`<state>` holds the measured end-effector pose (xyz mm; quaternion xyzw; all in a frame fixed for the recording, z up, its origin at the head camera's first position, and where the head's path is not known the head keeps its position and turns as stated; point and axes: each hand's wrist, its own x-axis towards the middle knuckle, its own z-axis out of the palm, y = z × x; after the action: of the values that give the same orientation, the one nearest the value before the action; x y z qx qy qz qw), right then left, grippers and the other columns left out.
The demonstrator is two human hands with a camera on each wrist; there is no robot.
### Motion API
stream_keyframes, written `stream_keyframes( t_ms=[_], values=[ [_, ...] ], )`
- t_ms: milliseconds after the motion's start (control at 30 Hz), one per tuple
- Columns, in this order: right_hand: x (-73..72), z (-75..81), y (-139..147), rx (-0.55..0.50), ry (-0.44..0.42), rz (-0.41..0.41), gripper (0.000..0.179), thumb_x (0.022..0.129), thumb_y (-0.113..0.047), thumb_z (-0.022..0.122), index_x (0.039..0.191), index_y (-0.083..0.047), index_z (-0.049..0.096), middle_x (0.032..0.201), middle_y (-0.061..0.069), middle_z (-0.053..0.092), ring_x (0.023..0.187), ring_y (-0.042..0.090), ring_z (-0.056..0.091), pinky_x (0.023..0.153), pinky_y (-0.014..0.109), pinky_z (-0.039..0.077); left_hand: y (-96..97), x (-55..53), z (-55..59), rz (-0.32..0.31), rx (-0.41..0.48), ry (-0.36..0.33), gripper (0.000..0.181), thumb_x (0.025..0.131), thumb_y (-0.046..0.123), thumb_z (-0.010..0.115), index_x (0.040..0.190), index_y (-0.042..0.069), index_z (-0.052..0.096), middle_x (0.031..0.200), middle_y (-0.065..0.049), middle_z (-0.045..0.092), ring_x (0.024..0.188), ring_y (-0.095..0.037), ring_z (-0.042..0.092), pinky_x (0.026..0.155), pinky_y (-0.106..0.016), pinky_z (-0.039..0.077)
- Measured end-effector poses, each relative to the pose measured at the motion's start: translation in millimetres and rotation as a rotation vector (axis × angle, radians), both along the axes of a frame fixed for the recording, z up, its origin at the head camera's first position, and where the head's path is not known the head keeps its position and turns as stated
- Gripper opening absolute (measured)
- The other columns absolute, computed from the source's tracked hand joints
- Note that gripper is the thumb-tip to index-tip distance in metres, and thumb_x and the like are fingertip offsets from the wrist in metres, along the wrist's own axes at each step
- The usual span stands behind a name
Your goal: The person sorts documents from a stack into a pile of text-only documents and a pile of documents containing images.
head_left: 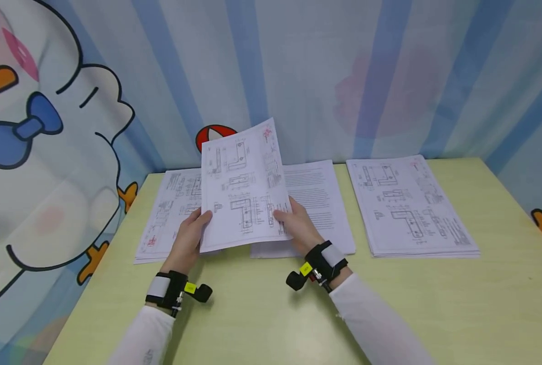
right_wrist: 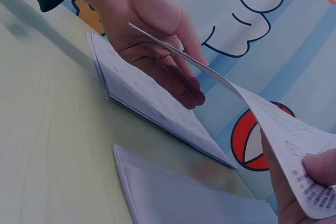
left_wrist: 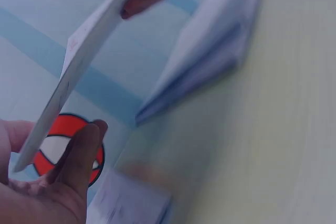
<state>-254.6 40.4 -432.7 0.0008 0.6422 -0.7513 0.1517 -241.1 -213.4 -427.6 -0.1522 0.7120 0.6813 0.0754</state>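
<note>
A paper sheet with technical drawings (head_left: 248, 177), perhaps several sheets together, is held tilted above the table. My left hand (head_left: 190, 235) holds its lower left edge, thumb in front and fingers behind. At the lower right corner my right hand (head_left: 300, 228) pinches it, thumb on the printed face (right_wrist: 321, 167). The left wrist view shows the paper edge-on (left_wrist: 79, 66) between the left thumb and fingers. Behind and below it lie a stack of text pages (head_left: 318, 203) and, to the left, a stack of drawings (head_left: 168, 218), both partly covered.
A further stack of drawing sheets (head_left: 410, 208) lies on the right of the pale wooden table (head_left: 253, 309). A patterned curtain (head_left: 307, 76) with cartoon figures hangs right behind the table's back edge. Both wrists wear black straps with small cameras.
</note>
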Motion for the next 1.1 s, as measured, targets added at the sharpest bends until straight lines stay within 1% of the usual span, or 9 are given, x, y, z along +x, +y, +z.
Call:
stream_keyframes(
  t_ms=[33, 133, 233, 367, 533, 700, 867, 967, 1100],
  values=[
    [0.5, 1.3, 4.4, 0.003, 0.000, 0.003, 0.052, 0.102, -0.013, 0.047, 0.151, -0.026, 0.038, 0.131, 0.005, 0.062, 0.106, 0.015, 0.064, 0.083, 0.026, 0.051, 4.2, 0.0, -0.5, -0.011, 0.077, 0.006, 0.052, 0.105, 0.035, 0.045, 0.154, 0.021, 0.034, 0.136, 0.004, 0.056, 0.114, -0.006, 0.060, 0.087, -0.019, 0.051],
    [2.1, 5.1, 17.4, 0.005, 0.001, 0.008, 0.052, 0.103, -0.014, 0.045, 0.152, -0.026, 0.036, 0.134, 0.004, 0.060, 0.109, 0.015, 0.062, 0.086, 0.027, 0.051, 17.4, 0.5, -1.3, -0.053, 0.230, 0.030, 0.044, 0.106, 0.032, 0.045, 0.148, 0.022, 0.042, 0.123, 0.010, 0.063, 0.106, -0.002, 0.067, 0.087, -0.021, 0.056],
    [3.4, 8.0, 31.7, 0.005, 0.017, 0.008, 0.051, 0.104, -0.014, 0.043, 0.152, -0.026, 0.035, 0.135, 0.004, 0.059, 0.110, 0.014, 0.062, 0.086, 0.027, 0.051, 32.2, 0.7, -0.9, -0.110, 0.319, 0.051, 0.041, 0.106, 0.027, 0.044, 0.147, 0.023, 0.043, 0.124, 0.009, 0.065, 0.109, -0.006, 0.069, 0.091, -0.027, 0.057],
    [4.2, 9.8, 54.7, 0.041, 0.061, 0.002, 0.051, 0.104, -0.014, 0.042, 0.153, -0.025, 0.034, 0.137, 0.006, 0.058, 0.109, 0.013, 0.062, 0.086, 0.026, 0.051, 52.7, -0.6, 1.6, -0.173, 0.282, 0.054, 0.041, 0.106, 0.023, 0.044, 0.147, 0.023, 0.042, 0.131, 0.004, 0.061, 0.111, -0.008, 0.068, 0.092, -0.028, 0.057],
    [6.8, 12.7, 86.9, 0.129, 0.099, -0.018, 0.052, 0.105, -0.015, 0.040, 0.155, -0.025, 0.031, 0.141, 0.006, 0.056, 0.111, 0.014, 0.062, 0.088, 0.026, 0.051, 81.4, -4.1, 5.3, -0.287, 0.223, 0.063, 0.042, 0.107, 0.020, 0.040, 0.148, 0.024, 0.041, 0.138, -0.005, 0.058, 0.111, -0.010, 0.067, 0.090, -0.027, 0.055],
    [12.7, 17.4, 119.3, 0.195, 0.099, -0.051, 0.054, 0.106, -0.016, 0.039, 0.158, -0.026, 0.025, 0.148, 0.006, 0.050, 0.125, 0.021, 0.058, 0.090, 0.023, 0.051, 116.9, -8.1, 6.5, -0.362, 0.191, 0.121, 0.039, 0.107, 0.019, 0.039, 0.145, 0.021, 0.046, 0.135, -0.009, 0.061, 0.107, -0.012, 0.066, 0.087, -0.027, 0.053],
    [19.7, 22.0, 152.8, 0.266, 0.145, -0.094, 0.056, 0.106, -0.016, 0.038, 0.159, -0.023, 0.021, 0.158, 0.005, 0.039, 0.136, 0.024, 0.050, 0.089, 0.016, 0.050, 149.9, -10.8, 3.4, -0.428, 0.147, 0.165, 0.037, 0.107, 0.022, 0.039, 0.143, 0.020, 0.049, 0.133, -0.010, 0.062, 0.104, -0.011, 0.066, 0.084, -0.026, 0.053],
    [22.0, 22.8, 169.8, 0.292, 0.134, -0.118, 0.056, 0.107, -0.019, 0.038, 0.160, -0.023, 0.020, 0.160, 0.006, 0.038, 0.129, 0.016, 0.053, 0.087, 0.015, 0.049, 164.1, -11.2, 1.9, -0.466, 0.105, 0.162, 0.035, 0.107, 0.027, 0.041, 0.141, 0.021, 0.051, 0.132, -0.008, 0.064, 0.104, -0.011, 0.067, 0.083, -0.026, 0.053],
    [22.6, 19.8, 191.9, 0.322, 0.117, -0.152, 0.056, 0.107, -0.022, 0.038, 0.160, -0.019, 0.019, 0.159, 0.011, 0.037, 0.110, 0.001, 0.058, 0.084, 0.015, 0.050, 182.6, -11.7, -0.9, -0.494, 0.021, 0.182, 0.033, 0.105, 0.032, 0.047, 0.136, 0.026, 0.056, 0.125, -0.001, 0.069, 0.102, -0.012, 0.070, 0.080, -0.027, 0.054]
  ],
)
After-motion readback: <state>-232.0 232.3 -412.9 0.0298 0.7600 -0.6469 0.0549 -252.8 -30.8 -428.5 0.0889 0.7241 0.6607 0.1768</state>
